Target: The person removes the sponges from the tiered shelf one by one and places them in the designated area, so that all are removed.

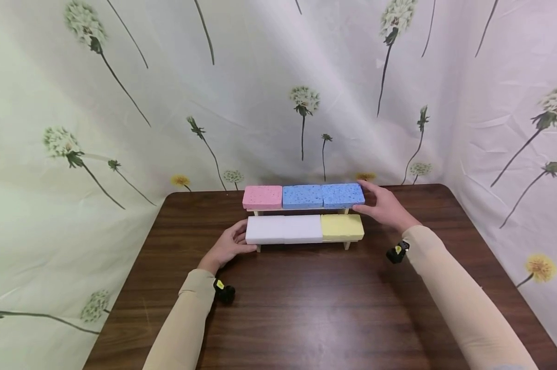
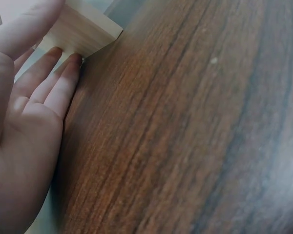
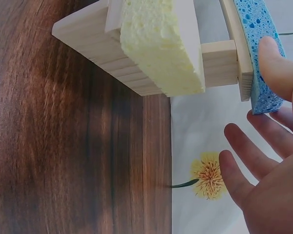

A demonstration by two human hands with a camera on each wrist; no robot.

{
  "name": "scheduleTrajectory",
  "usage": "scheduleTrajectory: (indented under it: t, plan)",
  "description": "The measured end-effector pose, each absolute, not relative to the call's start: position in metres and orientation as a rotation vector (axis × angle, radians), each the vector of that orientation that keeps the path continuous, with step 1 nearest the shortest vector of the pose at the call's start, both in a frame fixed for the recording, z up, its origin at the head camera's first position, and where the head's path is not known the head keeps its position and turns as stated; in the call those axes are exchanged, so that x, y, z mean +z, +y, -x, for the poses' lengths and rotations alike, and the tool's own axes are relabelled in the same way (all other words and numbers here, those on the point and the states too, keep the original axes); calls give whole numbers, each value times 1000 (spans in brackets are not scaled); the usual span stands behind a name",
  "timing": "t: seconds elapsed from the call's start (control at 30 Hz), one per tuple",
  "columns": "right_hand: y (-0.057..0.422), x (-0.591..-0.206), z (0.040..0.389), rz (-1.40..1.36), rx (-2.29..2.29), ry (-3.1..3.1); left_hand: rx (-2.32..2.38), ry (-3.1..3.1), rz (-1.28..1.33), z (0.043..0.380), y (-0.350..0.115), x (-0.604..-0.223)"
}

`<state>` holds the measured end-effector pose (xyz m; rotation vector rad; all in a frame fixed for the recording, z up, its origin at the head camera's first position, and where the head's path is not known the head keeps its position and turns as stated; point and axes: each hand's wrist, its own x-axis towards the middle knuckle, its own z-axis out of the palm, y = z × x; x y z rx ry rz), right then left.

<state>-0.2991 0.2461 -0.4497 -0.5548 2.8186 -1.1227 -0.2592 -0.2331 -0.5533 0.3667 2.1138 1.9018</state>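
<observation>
A two-tier light wooden stand (image 3: 132,78) carries a row of sponges on each step. On the upper step lie a pink sponge (image 1: 262,197), a blue sponge (image 1: 302,197) and another blue sponge (image 1: 343,195) at the right end. White sponges (image 1: 284,229) and a yellow sponge (image 1: 342,227) fill the lower step. My left hand (image 1: 232,241) holds the leftmost white sponge by its end, thumb in front, lower fingers stretched beside the stand's leg. At the upper right, my right hand (image 1: 385,205) pinches the end blue sponge, thumb on its front face, other fingers spread.
The stand is on a dark brown wooden table (image 1: 306,308), near its back edge. A pale cloth (image 1: 260,103) printed with dandelions hangs behind and at both sides. Small black wrist cameras (image 1: 225,292) are strapped at both cuffs.
</observation>
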Motion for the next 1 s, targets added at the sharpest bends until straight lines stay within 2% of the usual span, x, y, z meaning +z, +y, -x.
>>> scheduleTrajectory:
  t: [1.0]
  plan:
    - [271, -450, 297, 464, -1163, 2801, 1886, 2101, -381, 261, -236, -555]
